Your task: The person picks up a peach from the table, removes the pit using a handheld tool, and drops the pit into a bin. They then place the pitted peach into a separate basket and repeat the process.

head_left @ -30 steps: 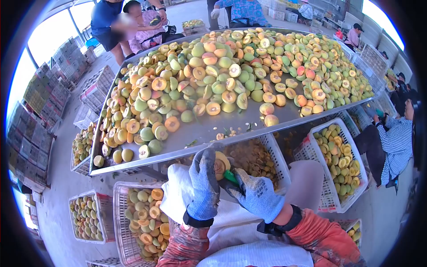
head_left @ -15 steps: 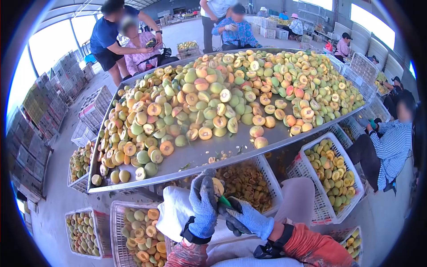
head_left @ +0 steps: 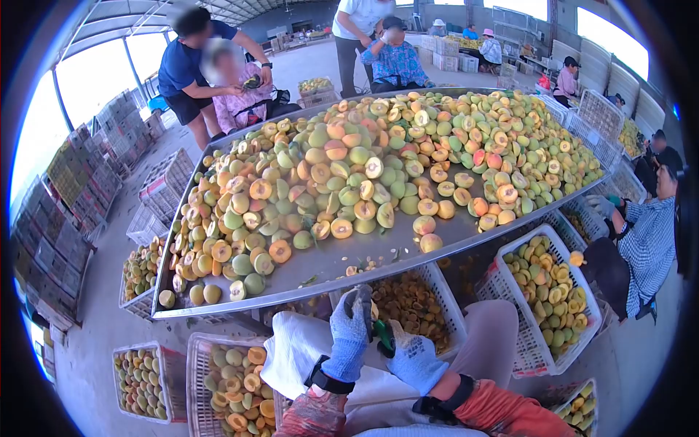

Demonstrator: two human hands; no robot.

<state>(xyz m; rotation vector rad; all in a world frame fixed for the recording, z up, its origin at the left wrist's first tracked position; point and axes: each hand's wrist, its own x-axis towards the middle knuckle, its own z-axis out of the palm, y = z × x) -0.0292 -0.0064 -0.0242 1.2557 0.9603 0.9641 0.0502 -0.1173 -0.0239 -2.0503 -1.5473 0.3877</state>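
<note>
Both hands are in blue-and-grey gloves, just below the near edge of a metal table heaped with whole and halved fruit. My left hand is closed, its fingers pinched around a piece of fruit that shows only in part. To its right, my right hand grips a green-handled tool, whose tip is against or very near the fruit. Behind the hands is a white crate with brownish fruit pieces in it.
Crates of fruit stand at lower left, far lower left and right. A person in a checked shirt sits at the right. Several people are beyond the table. Stacked crates line the left side.
The view has shifted slightly. My right hand has turned and moved a little away from my left, showing more of the green tool. A fruit piece now appears above the right crate.
</note>
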